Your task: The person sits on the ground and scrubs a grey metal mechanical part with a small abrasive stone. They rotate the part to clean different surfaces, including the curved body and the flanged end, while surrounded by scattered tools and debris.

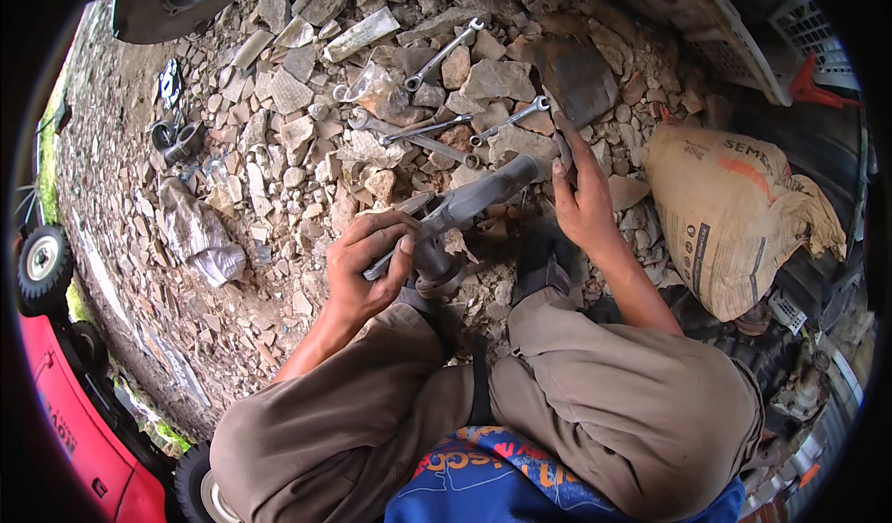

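Note:
A dark grey metal arm point(488, 193), thick and tube-like at its far end, slants across between my knees. At its near end is a round, rusty-rimmed socket point(439, 268). My left hand point(367, 252) is closed round that near end, and a flat metal piece point(379, 268) pokes out below the fingers. My right hand point(585, 196) is raised beyond the far end, apart from the arm. Between its thumb and fingers is a slim dark strip point(562, 147), too partly covered to name. Several wrenches, among them a combination wrench point(509, 122), lie on the stones ahead.
Broken stones point(297, 137) cover the ground. A torn paper sack point(715, 216) stands at the right, near plastic crates point(818, 35). A grey rag point(200, 230) and dark metal rings point(178, 140) lie left. A red vehicle point(88, 421) stands at the lower left.

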Motion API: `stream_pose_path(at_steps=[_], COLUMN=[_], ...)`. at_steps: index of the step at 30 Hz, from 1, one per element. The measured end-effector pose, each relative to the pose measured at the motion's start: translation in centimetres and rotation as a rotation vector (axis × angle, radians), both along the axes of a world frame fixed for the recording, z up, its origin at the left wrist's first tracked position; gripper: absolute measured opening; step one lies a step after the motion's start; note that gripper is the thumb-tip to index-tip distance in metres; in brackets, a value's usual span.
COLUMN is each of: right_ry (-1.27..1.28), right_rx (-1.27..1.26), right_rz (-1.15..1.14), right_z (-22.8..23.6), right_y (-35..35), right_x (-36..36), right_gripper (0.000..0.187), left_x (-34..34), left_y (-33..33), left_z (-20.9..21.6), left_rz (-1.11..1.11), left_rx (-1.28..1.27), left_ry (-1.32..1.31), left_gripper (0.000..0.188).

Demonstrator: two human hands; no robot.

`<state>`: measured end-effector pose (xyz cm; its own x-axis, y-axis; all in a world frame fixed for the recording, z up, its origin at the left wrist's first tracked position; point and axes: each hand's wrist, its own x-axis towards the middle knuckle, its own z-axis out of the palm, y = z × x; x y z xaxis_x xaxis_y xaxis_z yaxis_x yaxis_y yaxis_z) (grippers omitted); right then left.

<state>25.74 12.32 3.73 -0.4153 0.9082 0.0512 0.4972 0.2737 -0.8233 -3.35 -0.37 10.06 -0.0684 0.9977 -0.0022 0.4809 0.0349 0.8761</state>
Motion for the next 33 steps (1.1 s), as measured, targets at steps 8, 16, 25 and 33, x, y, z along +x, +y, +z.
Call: stream_pose_path(at_steps=[8, 16, 25, 33], right_ry=[0.089, 0.192, 0.070, 0.071], right_rx=[-0.095, -0.030, -0.091, -0.077], right_rz=[0.017, 0.018, -0.160, -0.098], right_z=[0.6, -0.8, -3.8, -3.8], right_y=[-1.2, -1.8, -0.3, -2.6], right_x=[-1.5, -4.8, -3.6, -5.8], right_gripper=[0.032, 0.025, 0.025, 0.025], left_x=[-1.1, -3.7, -4.2, -6.4], left_y=[-0.8, -2.6, -0.9, -1.3], left_z=[-1.0, -7.3, -8.5, -11.6], left_rz=[0.354, 0.826, 0.939, 0.919], left_rx=[-0.337, -0.495, -0.481, -0.567], left_ry=[-0.306, -0.764, -0.863, -0.892], left_gripper=[0.027, 0.052, 0.039, 0.040])
